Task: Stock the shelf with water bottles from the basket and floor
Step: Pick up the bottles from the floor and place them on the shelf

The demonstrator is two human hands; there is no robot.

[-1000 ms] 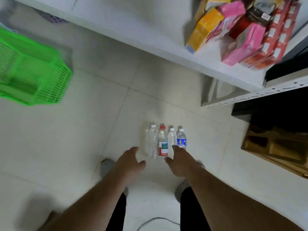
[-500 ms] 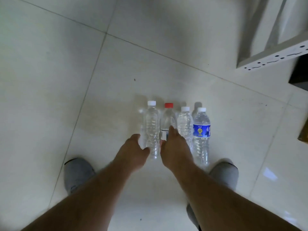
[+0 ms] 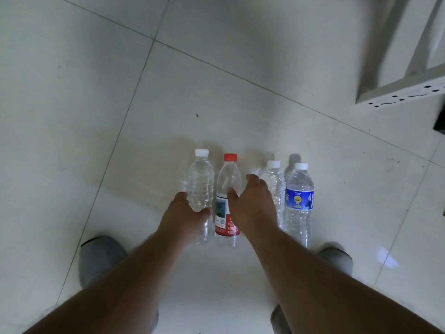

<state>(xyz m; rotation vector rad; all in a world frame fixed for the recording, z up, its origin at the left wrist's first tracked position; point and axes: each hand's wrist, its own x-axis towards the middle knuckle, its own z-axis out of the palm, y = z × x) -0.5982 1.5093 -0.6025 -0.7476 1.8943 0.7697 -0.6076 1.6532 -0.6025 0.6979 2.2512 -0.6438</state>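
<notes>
Four water bottles stand in a row on the tiled floor. My left hand (image 3: pixel 184 218) is wrapped around the lower body of the leftmost clear bottle (image 3: pixel 200 182), which has a white cap. My right hand (image 3: pixel 252 203) grips the red-capped bottle (image 3: pixel 228 177) with the red label, thumb on its front and fingers behind its right side. Right of that hand stand another clear white-capped bottle (image 3: pixel 275 182), partly hidden by the hand, and a blue-labelled bottle (image 3: pixel 299 201). Neither the basket nor the shelf boards are in view.
The grey perforated foot of the shelf frame (image 3: pixel 397 91) crosses the upper right corner. My grey shoes (image 3: pixel 101 256) (image 3: pixel 337 257) stand on either side of the bottles. Pale floor tiles (image 3: pixel 96 92) stretch to the left and ahead.
Both hands have moved forward onto the bottles. The left has closed around the leftmost one, the right around the red-capped one, which now stands apart from the third bottle.
</notes>
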